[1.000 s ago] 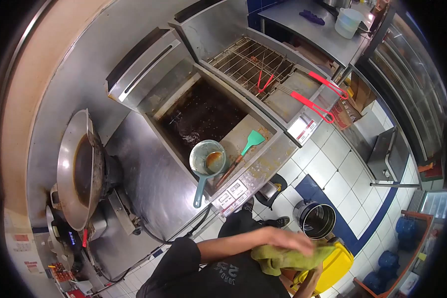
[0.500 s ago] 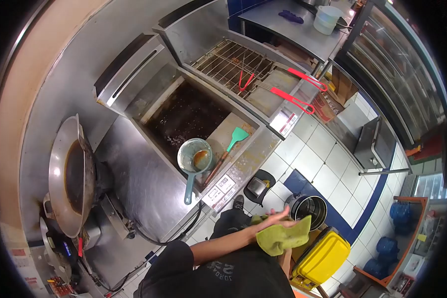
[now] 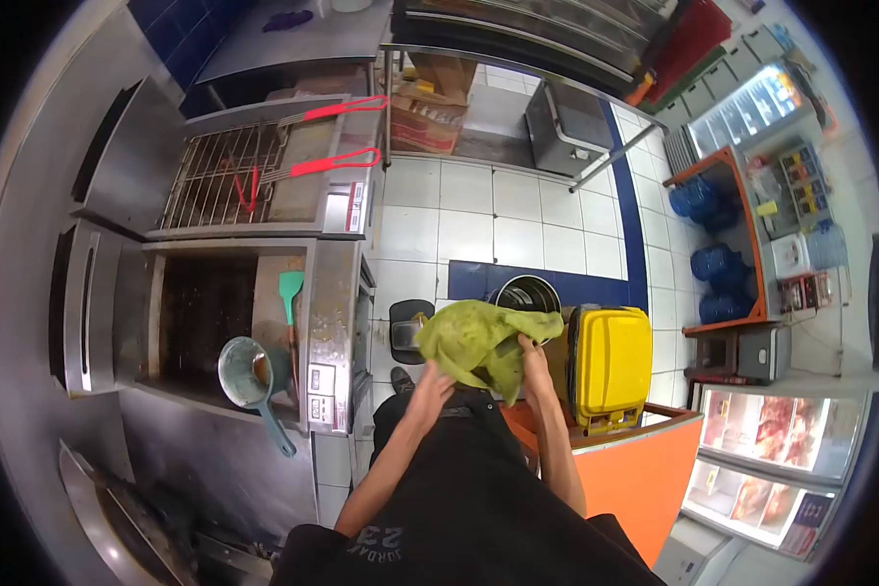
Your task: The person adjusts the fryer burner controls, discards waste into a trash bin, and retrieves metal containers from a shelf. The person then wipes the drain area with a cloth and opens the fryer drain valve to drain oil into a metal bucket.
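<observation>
A yellow-green cloth (image 3: 474, 342) is spread in the air between my two hands, in front of my waist. My left hand (image 3: 432, 391) grips its lower left edge with curled fingers. On the other side, my right hand (image 3: 533, 366) pinches the cloth near its right end, part of the fingers hidden by the fabric. Just beyond the cloth stands a round metal bin (image 3: 527, 289), partly covered by it.
Left of me, a griddle (image 3: 334, 303) bears a grey-green dipper (image 3: 242, 376) and a green-headed spatula (image 3: 290, 285). Behind it, red-handled tongs (image 3: 249, 195) and two red-handled tools lie on a grill rack (image 3: 190, 181). A yellow lidded bin (image 3: 615, 361) stands right, beside an orange counter (image 3: 620, 479).
My view and body have turned right, away from the griddle. The cloth, bunched over one hand before, is now opened out and held by both hands.
</observation>
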Motion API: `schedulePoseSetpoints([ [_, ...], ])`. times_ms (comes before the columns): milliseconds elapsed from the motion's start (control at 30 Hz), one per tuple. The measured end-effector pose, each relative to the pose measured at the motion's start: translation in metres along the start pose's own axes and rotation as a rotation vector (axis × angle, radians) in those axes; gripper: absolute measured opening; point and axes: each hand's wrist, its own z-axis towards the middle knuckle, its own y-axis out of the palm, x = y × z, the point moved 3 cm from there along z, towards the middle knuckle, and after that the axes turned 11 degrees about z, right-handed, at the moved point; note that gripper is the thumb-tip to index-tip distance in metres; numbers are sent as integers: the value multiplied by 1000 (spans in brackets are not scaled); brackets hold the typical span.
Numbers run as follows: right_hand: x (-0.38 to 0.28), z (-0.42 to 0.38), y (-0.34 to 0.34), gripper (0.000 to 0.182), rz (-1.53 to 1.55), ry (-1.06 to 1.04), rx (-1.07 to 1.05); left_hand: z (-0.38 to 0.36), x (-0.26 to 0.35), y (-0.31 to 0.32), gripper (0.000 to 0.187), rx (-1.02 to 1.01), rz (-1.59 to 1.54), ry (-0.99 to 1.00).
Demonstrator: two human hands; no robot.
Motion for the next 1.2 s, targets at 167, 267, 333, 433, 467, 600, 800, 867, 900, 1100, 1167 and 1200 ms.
schedulePoseSetpoints([
  [167,-12,-35,-8,55,371,200,-357,27,-8,14,38,31,372,57],
  [267,17,-12,-35,46,415,136,-268,44,-6,16,33,188,369,118],
  [333,42,12,-67,32,279,-46,-37,46,9,14,39,450,866,267],
  [433,65,34,-87,35,408,-90,20,71,5,13,51,426,1063,329],
  [467,74,41,-95,40,428,-137,38,73,4,18,56,428,1116,355],
  [600,29,51,-93,62,295,-122,-56,90,21,63,63,282,1118,325],
  [800,106,120,-139,44,-693,-42,-293,148,-35,34,43,-296,1946,-297],
  [867,119,156,-142,25,-1097,-78,-265,186,-40,30,34,-276,2139,-21],
  [900,104,162,-129,22,-1166,-209,-265,197,-40,32,28,-291,2259,460],
  [1100,212,213,-79,32,-533,52,-204,263,-96,-6,32,227,1860,115],
  [1167,252,221,-57,38,-177,473,-63,268,-132,-14,37,323,1757,-65],
  [1200,270,225,-46,42,45,391,-36,270,-144,-22,37,329,1764,-81],
])
